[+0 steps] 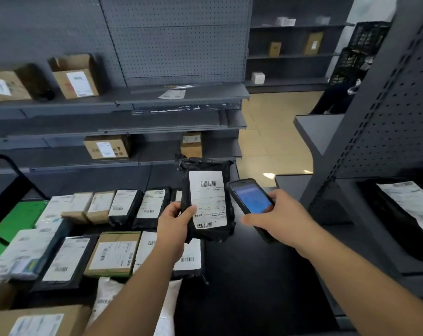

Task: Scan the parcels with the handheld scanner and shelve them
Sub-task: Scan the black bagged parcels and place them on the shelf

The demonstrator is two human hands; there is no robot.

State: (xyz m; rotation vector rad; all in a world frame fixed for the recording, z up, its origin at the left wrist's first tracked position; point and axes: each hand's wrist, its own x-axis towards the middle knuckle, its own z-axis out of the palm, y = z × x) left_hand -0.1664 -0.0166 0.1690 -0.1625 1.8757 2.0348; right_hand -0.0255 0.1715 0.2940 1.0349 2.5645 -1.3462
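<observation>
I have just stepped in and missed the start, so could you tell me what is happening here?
A person is checking in parcels. The left hand holds up a black parcel, label facing the camera, while the right hand grips a handheld scanner with its screen lit beside it. More labelled parcels lie in rows on the dark surface below, and a few boxes sit on the grey shelves behind.

Left of and below the left hand [175,220], rows of parcels [113,253] crowd the dark table [249,275]; beneath the right hand [282,215] its top lies bare; beyond both hands, open shelf [181,93] stretches run between cardboard boxes [76,77]; a shelving upright [365,132] stands close to the right.
</observation>
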